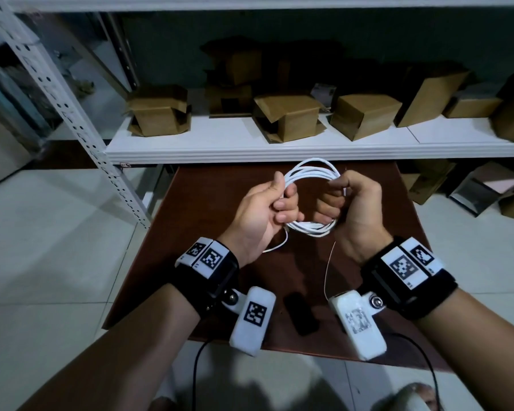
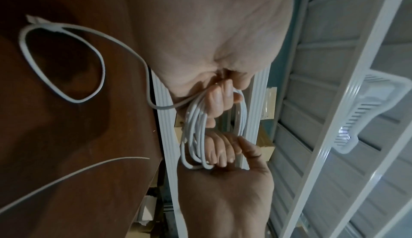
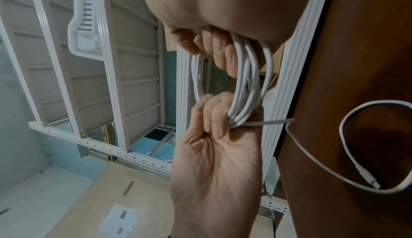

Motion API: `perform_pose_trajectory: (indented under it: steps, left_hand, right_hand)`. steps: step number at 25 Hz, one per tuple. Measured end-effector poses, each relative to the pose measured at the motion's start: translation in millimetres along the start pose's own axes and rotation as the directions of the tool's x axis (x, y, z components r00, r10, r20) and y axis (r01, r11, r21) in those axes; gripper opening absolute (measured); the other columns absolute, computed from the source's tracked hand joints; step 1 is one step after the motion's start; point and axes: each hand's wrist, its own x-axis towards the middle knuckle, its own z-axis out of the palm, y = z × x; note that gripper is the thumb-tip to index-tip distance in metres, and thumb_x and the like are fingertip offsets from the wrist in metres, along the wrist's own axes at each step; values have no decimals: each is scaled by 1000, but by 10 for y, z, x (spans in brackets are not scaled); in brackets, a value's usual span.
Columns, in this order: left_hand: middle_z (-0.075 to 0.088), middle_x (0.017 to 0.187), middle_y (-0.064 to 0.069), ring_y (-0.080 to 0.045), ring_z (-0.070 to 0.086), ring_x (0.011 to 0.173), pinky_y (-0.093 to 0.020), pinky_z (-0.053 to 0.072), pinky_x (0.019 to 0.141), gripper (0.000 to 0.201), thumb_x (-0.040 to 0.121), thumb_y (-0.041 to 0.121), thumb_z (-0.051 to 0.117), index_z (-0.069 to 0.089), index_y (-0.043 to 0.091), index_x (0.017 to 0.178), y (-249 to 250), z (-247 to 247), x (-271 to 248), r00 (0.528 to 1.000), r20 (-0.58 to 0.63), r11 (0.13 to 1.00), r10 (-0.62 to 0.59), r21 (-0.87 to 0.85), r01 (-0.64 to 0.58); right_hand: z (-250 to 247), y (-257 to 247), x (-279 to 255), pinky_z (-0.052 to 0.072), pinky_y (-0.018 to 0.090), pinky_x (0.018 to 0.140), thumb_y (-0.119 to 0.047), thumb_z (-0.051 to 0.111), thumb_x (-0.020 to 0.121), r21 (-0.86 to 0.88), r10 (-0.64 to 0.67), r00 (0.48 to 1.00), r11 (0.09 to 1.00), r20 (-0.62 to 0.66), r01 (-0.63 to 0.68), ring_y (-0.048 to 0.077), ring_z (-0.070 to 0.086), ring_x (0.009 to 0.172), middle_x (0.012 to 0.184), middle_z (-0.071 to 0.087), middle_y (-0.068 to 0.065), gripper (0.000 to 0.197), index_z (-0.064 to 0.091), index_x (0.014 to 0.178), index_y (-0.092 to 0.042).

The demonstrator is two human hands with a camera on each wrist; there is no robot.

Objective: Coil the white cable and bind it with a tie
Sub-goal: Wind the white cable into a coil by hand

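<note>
Metal rack upright [image 1: 57, 99] at 10 o'clock, slanting down toward the brown table [image 1: 190, 247]. White shelf [image 1: 279, 143] at 12 o'clock, loaded with cardboard boxes [image 1: 158, 111].

Left hand [image 1: 258, 215] just left of centre, raised over the table, fingers curled round the 9 o'clock side of the white cable [image 1: 309, 173]. Cable wound into a multi-turn coil, held upright between both hands above the table, clear of the surface. One loose tail hanging from the left grip at 6 o'clock, ending in a loop with a connector [image 2: 33, 20] lying on the table.

Right hand [image 1: 350, 203] just right of centre, fingers closed on the 3 o'clock side of the coil. Thin wire tie [image 1: 328, 268] running down from under the right hand toward 6 o'clock; in the left wrist view seen lying across the table top. Whether its upper end is pinched by the right fingers: cannot tell.

Dark flat object [image 1: 300, 315] on the table at 6 o'clock, between the two wrists. More boxes on the floor [image 1: 481, 188] at 3 o'clock.
</note>
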Motion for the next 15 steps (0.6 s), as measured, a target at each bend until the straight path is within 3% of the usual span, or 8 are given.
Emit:
perform_pose_trajectory:
  steps: [3, 6, 10, 12, 15]
  left_hand:
    - [27, 57, 9, -5, 25, 44, -27, 46, 65, 39, 115, 30, 34, 45, 13, 80, 61, -49, 5, 999, -39, 994, 27, 106, -23]
    - [28, 57, 9, -5, 24, 43, -27, 45, 63, 40, 115, 30, 34, 45, 13, 80, 83, -71, 9, 997, -50, 987, 58, 152, -50]
    - [28, 57, 9, -5, 24, 44, -28, 44, 62, 40, 115, 29, 35, 44, 13, 80, 120, -86, 6, 993, -64, 977, 99, 196, -85]
    - [28, 58, 8, -5, 23, 44, -28, 45, 62, 40, 114, 31, 37, 45, 13, 80, 142, -124, 10, 994, -59, 967, 97, 241, -80]
    - [28, 59, 6, -7, 25, 46, -31, 42, 61, 39, 107, 40, 45, 46, 15, 77, 134, -176, 12, 998, 1, 900, 68, 432, -62]
  right_hand:
    - [-27, 40, -2, 21, 30, 52, -11, 43, 87, -52, 31, 994, 998, 108, -26, 14, 19, 46, 47, 20, -5, 35, 35, 54, -21]
    - [-17, 52, -20, 35, 32, 54, -6, 48, 88, -150, -20, 989, 988, 145, 42, 17, 30, 49, 51, 24, -1, 30, 40, 62, -17]
    - [1, 52, -32, 48, 32, 58, 0, 50, 92, -201, -62, 979, 974, 193, 101, 24, 48, 59, 61, 39, 9, 10, 54, 84, -5]
    - [-17, 35, -20, 50, 28, 60, 2, 52, 93, -324, -90, 968, 932, 234, 165, 24, 54, 64, 70, 49, 15, 10, 60, 88, -1]
    - [-70, -15, 55, 46, 21, 59, 6, 59, 90, -505, -132, 957, 826, 258, 250, 13, 56, 62, 76, 57, 15, 10, 66, 97, 8]
